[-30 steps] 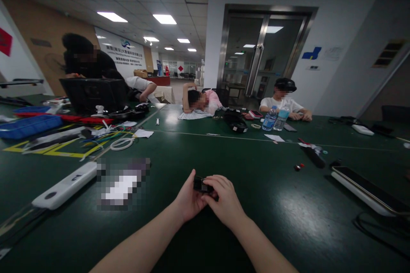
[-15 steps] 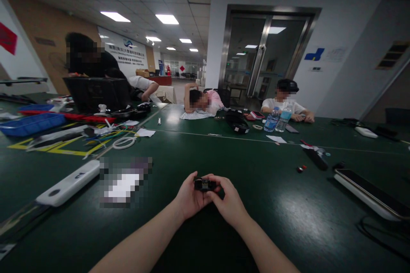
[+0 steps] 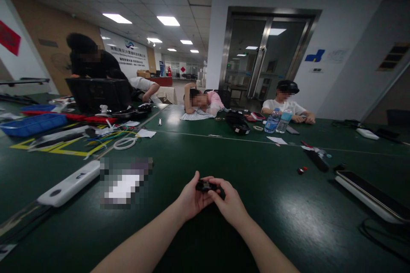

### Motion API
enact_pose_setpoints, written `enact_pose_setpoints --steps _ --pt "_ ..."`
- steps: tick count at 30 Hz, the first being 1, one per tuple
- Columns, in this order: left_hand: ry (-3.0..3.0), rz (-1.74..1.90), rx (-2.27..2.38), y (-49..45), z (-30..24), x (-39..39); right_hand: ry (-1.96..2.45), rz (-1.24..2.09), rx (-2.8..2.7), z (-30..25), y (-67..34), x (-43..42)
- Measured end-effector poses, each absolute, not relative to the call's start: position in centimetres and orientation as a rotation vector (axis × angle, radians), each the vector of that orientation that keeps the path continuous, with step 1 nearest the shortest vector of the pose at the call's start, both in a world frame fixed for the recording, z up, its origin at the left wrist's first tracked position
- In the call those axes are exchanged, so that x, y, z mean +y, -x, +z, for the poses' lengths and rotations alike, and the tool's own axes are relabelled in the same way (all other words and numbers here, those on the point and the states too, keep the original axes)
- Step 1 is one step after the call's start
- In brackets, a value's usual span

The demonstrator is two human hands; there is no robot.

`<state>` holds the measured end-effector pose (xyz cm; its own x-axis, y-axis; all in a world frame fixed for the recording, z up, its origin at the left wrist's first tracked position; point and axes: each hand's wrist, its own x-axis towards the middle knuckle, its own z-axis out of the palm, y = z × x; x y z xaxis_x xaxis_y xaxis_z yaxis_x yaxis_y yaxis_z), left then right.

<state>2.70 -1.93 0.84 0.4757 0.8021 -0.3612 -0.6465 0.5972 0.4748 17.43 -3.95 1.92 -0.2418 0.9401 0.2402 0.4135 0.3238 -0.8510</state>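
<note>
Just above the dark green table (image 3: pixel 288 209), my left hand (image 3: pixel 190 199) and my right hand (image 3: pixel 228 202) meet, both pinched round a small black part (image 3: pixel 204 186). The left thumb points up beside it. The right fingers curl over its right end. What the small black part is I cannot make out.
A white bar-shaped device (image 3: pixel 68 182) lies to the left, and a long flat device (image 3: pixel 371 196) to the right. Water bottles (image 3: pixel 278 120), a blue tray (image 3: pixel 32 123) and cables (image 3: pixel 105 136) sit farther back. Other people sit at the far side.
The small black part has tilted a little between my fingers and my left thumb has lifted. The view has shifted slightly.
</note>
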Motion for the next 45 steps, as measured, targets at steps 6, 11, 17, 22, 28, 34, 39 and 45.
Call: enact_pose_setpoints --steps 6,11,17,22,28,34,39,45 --pt "-0.301 0.928 0.565 -2.7 0.8 -1.9 1.199 0.785 -1.835 1.8 -17.5 -3.7" --pt "-0.300 0.931 0.550 -2.7 1.0 -1.9 1.205 0.786 -1.854 2.3 -17.3 -4.1" --pt "-0.293 0.914 0.559 -2.8 1.1 -2.0 1.207 0.781 -1.848 2.8 -17.1 -4.5" --pt "-0.300 0.896 0.551 -2.9 1.0 -2.0 1.180 0.796 -1.804 2.7 -17.1 -4.4" --pt "-0.328 0.898 0.589 -2.9 0.7 -1.9 1.215 0.858 -1.775 2.6 -17.0 -4.4" --pt "-0.358 0.979 0.649 -3.3 0.5 -1.9 1.142 0.854 -1.684 2.2 -17.0 -3.9" --pt "-0.367 0.961 0.613 -3.1 0.3 -1.9 1.172 0.923 -1.557 1.9 -17.1 -3.4" --pt "-0.326 0.950 0.674 -3.0 0.9 -2.0 1.158 0.997 -1.388 0.8 -17.6 -2.7"
